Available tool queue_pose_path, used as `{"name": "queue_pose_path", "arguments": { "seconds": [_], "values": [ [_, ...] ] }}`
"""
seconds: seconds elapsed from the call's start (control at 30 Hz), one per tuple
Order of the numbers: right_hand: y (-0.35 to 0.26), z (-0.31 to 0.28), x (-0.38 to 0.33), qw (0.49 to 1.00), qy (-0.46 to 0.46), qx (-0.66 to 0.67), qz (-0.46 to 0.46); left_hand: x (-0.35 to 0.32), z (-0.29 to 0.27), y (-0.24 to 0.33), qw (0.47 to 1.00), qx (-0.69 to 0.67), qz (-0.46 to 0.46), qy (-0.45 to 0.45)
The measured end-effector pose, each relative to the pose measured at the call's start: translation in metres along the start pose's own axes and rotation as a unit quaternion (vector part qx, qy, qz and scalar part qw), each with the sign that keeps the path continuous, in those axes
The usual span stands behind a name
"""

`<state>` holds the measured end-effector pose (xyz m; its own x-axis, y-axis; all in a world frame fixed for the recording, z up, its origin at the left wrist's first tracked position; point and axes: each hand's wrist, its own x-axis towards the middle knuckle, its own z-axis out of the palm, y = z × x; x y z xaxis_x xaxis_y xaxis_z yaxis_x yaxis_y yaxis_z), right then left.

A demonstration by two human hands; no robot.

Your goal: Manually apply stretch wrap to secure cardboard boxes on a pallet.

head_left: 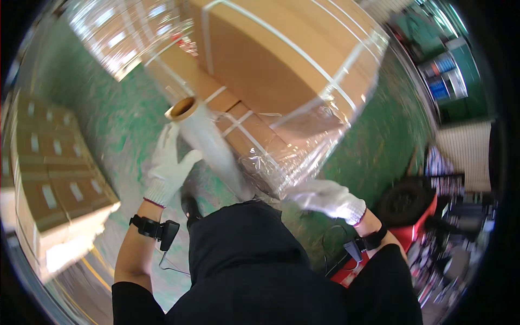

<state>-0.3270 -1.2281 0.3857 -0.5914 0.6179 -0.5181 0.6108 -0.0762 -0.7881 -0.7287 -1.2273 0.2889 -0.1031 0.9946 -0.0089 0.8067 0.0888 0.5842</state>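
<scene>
Several strapped cartons (contents hidden) beside film roll.

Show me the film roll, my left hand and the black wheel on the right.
Film roll [212, 145]: head view, middle of its wound side.
Left hand [167, 163]: head view, back of the hand.
Black wheel [402, 202]: head view, near its hub.

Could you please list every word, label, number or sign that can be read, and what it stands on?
No text can be read.
White labels on the stacked cartons at left: too small and blurred.
Blue-and-white panel, upper right: too blurred.
Large strapped carton and film roll: no lettering visible.
</scene>
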Motion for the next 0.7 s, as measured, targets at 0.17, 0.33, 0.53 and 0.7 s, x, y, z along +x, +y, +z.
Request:
{"name": "queue_pose_path", "arguments": {
  "seconds": [0.17, 0.33, 0.53, 0.7],
  "values": [
    [0.098, 0.110, -0.035, 0.782, 0.417, 0.449, 0.116, 0.038, -0.009, -0.019, 0.994, -0.009, 0.109, 0.027],
    [0.119, 0.092, 0.012, 0.722, 0.533, 0.431, 0.095, 0.082, -0.018, -0.026, 0.990, -0.094, 0.102, 0.000],
    [0.189, 0.038, 0.102, 0.701, 0.530, 0.476, 0.033, 0.104, -0.012, -0.022, 0.985, -0.054, 0.044, -0.159],
    [0.248, 0.185, 0.165, 0.735, 0.564, 0.312, 0.211, 0.105, -0.026, -0.023, 0.985, 0.001, 0.025, -0.173]
  ]
}}
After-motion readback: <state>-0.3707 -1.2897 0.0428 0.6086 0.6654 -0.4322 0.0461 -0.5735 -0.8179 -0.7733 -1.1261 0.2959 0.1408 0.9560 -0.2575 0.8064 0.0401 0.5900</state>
